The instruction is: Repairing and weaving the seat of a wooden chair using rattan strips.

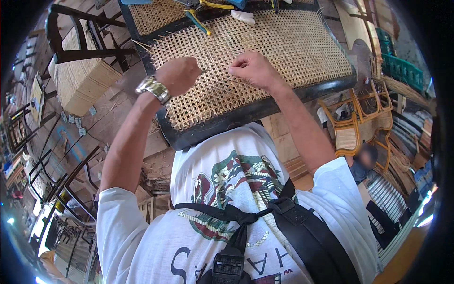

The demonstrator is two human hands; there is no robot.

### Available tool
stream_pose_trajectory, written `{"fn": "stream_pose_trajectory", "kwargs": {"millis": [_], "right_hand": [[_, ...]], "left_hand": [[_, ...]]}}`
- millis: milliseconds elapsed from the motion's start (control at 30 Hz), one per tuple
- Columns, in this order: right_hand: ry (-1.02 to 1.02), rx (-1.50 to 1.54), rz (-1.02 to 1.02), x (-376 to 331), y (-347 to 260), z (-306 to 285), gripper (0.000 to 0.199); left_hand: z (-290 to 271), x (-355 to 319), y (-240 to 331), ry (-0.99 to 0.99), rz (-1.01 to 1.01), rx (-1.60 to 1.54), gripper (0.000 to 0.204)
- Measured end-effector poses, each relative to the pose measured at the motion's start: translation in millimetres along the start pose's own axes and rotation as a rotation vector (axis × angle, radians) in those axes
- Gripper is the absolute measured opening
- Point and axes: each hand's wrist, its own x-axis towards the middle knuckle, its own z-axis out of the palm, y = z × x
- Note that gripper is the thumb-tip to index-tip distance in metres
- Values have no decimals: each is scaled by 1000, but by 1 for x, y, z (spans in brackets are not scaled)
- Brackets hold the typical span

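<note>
A woven cane panel [283, 45] in a dark, glossy wooden frame [312, 92] lies in front of me. My left hand [178, 75], with a metal watch on its wrist, is closed in a fist above the left part of the weave. A small dark tip [203, 72] pokes out of that fist; the rest is hidden. To its right, my right hand [253, 70] hovers over the middle of the cane with thumb and forefinger pinched together. Whatever is in that pinch is too thin to make out. Loose cane ends stick out along the panel's left edge.
Yellow-handled pliers [201, 13] and a white crumpled scrap [243, 17] lie at the far side of the panel. A dark chair frame [78, 35] and a pale wooden block [82, 78] stand left. Rattan chairs [362, 123], a person [362, 165] and a green crate [402, 71] are right.
</note>
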Motion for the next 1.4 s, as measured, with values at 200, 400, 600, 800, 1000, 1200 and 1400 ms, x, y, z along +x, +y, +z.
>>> {"fn": "stream_pose_trajectory", "kwargs": {"millis": [200, 400, 600, 800, 1000, 1200, 1400], "right_hand": [[2, -196, 61, -6, -9, -3, 22], [19, -157, 59, -8, -12, -12, 20], [15, -190, 42, -9, -13, -14, 19], [-71, -220, -38, -8, -12, -15, 19], [-114, -293, 20, -2, -21, 2, 24], [-33, -409, 10, -13, -27, 19, 19], [85, -644, -61, -22, -33, 34, 16]], "left_hand": [[27, 17, 14, -115, 8, 190, 32], [17, 32, 36, -191, 23, 372, 26], [14, 45, 54, -296, 74, 457, 23], [40, 14, 46, -17, -3, 279, 25], [52, 6, 36, 52, -184, 149, 31], [24, 38, 20, -310, -218, -194, 44], [21, 41, 15, -342, -103, -82, 48]]}}
